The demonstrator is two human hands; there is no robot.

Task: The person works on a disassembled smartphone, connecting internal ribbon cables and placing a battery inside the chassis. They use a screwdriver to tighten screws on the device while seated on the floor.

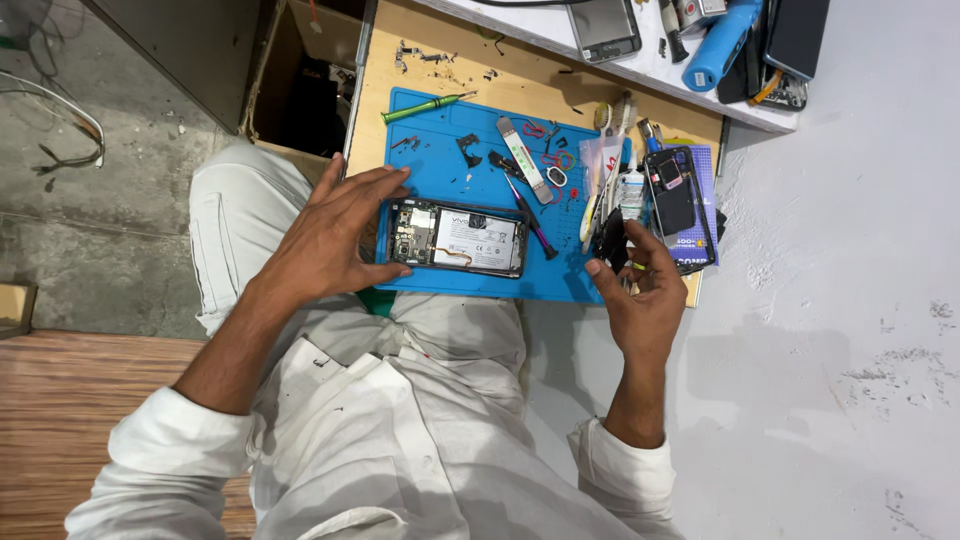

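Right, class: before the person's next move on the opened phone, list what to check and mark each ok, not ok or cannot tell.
1. Opened phone flat on the blue mat: ok.
2. Left hand steadying the phone's end: ok.
3. Right hand holding a small part: cannot tell, too small.
4. Green screwdriver in reach on the mat: ok.
5. Loose screws by the mat's far edge contained: not ok.

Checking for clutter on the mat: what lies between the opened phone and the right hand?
In the head view, a dark-handled tool lies on the blue mat between the opened phone and the right hand.
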